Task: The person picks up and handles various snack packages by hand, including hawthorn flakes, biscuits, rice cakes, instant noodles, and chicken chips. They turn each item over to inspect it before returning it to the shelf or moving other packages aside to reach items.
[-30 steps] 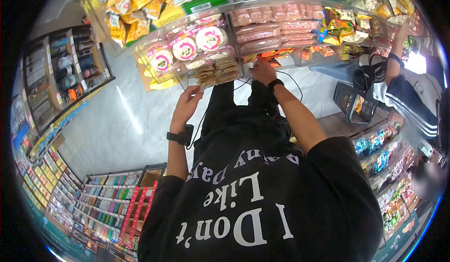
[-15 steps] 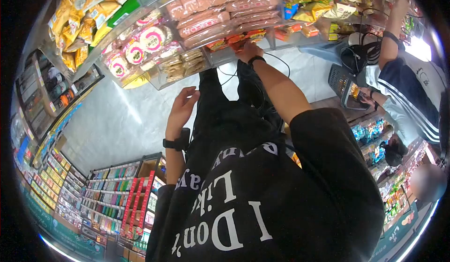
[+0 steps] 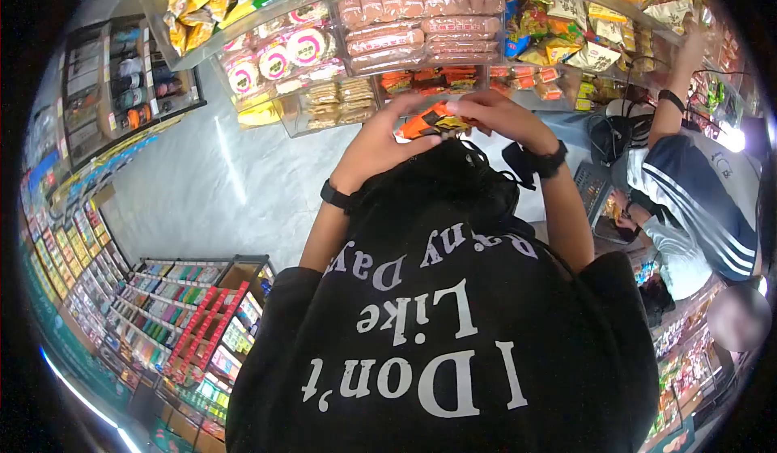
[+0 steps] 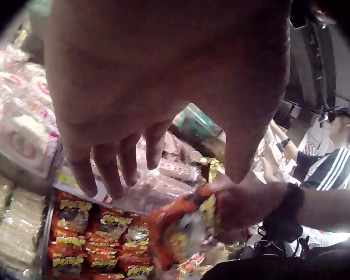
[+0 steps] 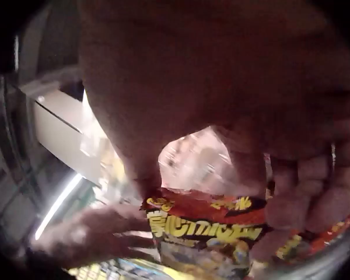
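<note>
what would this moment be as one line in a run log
right hand: holding orange packet | left hand: open, close to it | similar packets: lying in rows

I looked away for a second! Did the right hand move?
Yes. Judged against the displayed packs, the right hand has pulled back from among them, toward the shirt. Now it holds an orange pack.

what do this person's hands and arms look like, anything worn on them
The left hand and right hand are gloveless. Loose black sleeves end above the elbows. Both wrists wear dark bands, the right with a small black box.
</note>
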Available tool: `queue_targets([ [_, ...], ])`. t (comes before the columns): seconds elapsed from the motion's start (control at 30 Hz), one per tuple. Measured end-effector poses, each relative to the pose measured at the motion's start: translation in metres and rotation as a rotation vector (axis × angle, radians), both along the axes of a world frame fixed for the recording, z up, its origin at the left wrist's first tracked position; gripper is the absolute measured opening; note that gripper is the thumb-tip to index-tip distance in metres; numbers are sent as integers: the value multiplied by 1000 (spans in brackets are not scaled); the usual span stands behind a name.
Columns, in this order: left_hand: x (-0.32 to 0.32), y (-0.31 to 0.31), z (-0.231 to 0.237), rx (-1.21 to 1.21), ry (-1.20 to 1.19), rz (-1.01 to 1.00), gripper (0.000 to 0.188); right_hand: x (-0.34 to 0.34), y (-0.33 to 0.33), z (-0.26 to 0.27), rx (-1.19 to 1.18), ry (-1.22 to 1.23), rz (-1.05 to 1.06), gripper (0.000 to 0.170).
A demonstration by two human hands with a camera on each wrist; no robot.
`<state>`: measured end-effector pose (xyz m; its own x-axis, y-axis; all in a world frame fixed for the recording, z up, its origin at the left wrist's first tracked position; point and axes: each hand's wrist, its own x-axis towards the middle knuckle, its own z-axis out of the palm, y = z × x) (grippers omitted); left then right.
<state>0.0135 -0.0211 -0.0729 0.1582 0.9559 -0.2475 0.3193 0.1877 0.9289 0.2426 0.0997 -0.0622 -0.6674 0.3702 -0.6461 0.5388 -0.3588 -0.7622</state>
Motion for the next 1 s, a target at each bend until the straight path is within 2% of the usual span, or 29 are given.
queue_targets([
  [0.1,19,10,42,-195,-337,19,44,16,6,33,90,47,-112,54],
  [0.13,25,11,55,-150,-394,54,38,20,4,42,123,139,-199,55],
  [0.23,37,10,73,-206,-526,232,36,33,0,69,217,365,-277,45],
  [0.27,42,9,84,-224,-621,261,35,35,-5,70,204,427,-330,36],
  [0.37,54,2,94,-134,-688,268,36,37,-10,85,221,500,-399,30],
  [0.4,54,0,97,-189,-674,280,41,41,-10,102,222,426,-418,26],
  [0.5,56,-2,111,-211,-678,144,43,49,-10,100,263,516,-499,23],
  [0.53,57,2,122,-188,-747,42,43,48,-12,107,288,512,-531,23],
  [0.63,62,0,130,-192,-728,13,42,53,-18,115,274,528,-622,24],
  [0.73,67,-10,121,-185,-607,177,41,62,-21,126,247,530,-604,29],
  [0.83,67,-10,128,-212,-618,162,42,68,-22,128,242,512,-593,32],
  [1.0,69,-10,131,-176,-598,122,44,62,-27,132,319,556,-637,24],
])
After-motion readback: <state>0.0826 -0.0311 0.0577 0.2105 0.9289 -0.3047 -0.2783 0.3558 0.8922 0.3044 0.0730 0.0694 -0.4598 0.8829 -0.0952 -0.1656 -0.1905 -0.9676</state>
